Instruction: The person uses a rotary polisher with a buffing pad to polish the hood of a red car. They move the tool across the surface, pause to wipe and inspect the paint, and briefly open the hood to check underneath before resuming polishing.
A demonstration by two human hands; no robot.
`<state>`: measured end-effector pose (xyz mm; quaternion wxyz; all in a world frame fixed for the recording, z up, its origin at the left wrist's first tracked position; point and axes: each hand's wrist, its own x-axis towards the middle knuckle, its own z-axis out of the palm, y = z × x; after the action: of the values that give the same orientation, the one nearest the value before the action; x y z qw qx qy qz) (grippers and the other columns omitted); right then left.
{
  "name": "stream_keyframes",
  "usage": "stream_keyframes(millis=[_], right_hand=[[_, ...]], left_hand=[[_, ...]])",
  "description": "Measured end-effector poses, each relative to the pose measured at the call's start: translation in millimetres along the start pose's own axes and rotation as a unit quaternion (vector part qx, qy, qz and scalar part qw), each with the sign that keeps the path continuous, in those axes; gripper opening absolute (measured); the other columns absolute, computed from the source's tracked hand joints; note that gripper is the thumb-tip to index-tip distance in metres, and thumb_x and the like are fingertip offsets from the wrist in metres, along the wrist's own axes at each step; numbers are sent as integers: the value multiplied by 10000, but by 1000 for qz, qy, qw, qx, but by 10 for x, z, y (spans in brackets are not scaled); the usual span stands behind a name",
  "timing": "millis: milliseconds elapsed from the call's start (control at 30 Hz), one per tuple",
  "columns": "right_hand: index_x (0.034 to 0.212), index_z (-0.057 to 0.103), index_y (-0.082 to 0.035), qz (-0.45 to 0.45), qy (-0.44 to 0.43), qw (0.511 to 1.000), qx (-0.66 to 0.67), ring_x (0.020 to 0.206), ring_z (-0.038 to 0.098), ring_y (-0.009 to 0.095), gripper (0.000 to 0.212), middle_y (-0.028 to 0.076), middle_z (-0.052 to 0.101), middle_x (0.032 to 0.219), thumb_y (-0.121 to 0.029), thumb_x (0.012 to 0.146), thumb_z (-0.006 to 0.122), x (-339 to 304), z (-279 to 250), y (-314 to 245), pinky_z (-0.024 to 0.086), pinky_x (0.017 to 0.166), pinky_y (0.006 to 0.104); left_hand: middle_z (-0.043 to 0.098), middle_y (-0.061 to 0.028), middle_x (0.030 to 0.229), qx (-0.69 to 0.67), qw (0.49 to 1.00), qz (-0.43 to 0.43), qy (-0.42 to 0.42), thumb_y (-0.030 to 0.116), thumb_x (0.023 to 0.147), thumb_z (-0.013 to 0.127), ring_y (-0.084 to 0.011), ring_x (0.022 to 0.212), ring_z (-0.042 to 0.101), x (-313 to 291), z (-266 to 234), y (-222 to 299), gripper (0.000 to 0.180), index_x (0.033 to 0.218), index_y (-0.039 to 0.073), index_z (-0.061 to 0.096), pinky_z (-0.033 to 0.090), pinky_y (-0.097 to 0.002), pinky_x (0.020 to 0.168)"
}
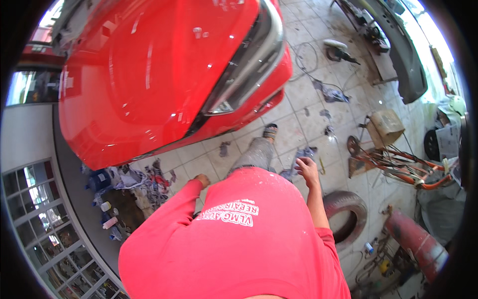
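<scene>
Of the hands, the left hand (202, 180) is being held low at the person's left side with its fingers curled; whether anything is being gripped cannot be told. The right hand (307, 168) is being held out on the other side, loosely open, its fingers bent and parted, with nothing being seen in its grasp. A red shirt (239, 249) is being worn, and weight is being taken by a sandalled foot (270, 130) on the tiled floor (194, 167). Ahead and to the left, the red car (149, 74) is being seen apart from both hands, its headlight (251, 60) being turned toward the open floor. Crumpled rags (157, 187) are being left on the floor at the left. To the right, a tyre (357, 214) is being kept lying flat. Farther out, an orange-framed cart (427, 185) and a red cylinder (411, 236) are being kept, while a polisher (339, 52) is being rested on the tiles ahead.
</scene>
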<state>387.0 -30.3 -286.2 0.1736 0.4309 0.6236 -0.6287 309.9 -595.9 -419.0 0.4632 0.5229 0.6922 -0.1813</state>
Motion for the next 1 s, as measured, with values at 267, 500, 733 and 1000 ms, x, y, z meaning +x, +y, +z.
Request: stream_keyframes(millis=[267, 500, 733, 1000], right_hand=[[1222, 721, 12, 17, 1, 999, 33, 857, 758, 187, 384, 99, 780, 1054, -293, 996, 782, 346, -830, -270, 549, 654, 299], [1208, 720, 30, -76, -119, 977, -159, 860, 760, 203, 346, 112, 781, 1035, -257, 1018, 753, 1313, -1244, -242, 586, 696, 314], [1258, 682, 24, -55, -208, 965, -153, 876, 772, 235, 378, 132, 751, 1096, -259, 1018, 751, 1536, -1453, -1340, 592, 681, 320], [1180, 709, 61, -44, -153, 954, -256, 718, 730, 180, 372, 104, 748, 942, -241, 971, 772, 2092, -1959, -1412, 539, 552, 304]], left_hand=[[756, -105, 1258, -153, 953, -63, 255, 290, 998, 648, -331, 1203, 696, 634, -1518, -315, 355, 1315, 148, 721, 562, -464, 1040], [785, -126, 1201, -641, 651, -217, 345, 284, 1017, 615, -287, 887, 785, 538, -3293, 122, 413, 1384, 107, 689, 622, -423, 861], [779, -193, 1072, -481, 779, -348, 200, 402, 915, 636, -407, 958, 748, 1147, -1689, 1489, 351, 1019, 112, 804, 599, -522, 873], [783, -198, 1088, -580, 689, -381, 210, 368, 928, 688, -378, 987, 769, 1157, -1643, 2320, 329, 1111, 128, 821, 620, -478, 884]])
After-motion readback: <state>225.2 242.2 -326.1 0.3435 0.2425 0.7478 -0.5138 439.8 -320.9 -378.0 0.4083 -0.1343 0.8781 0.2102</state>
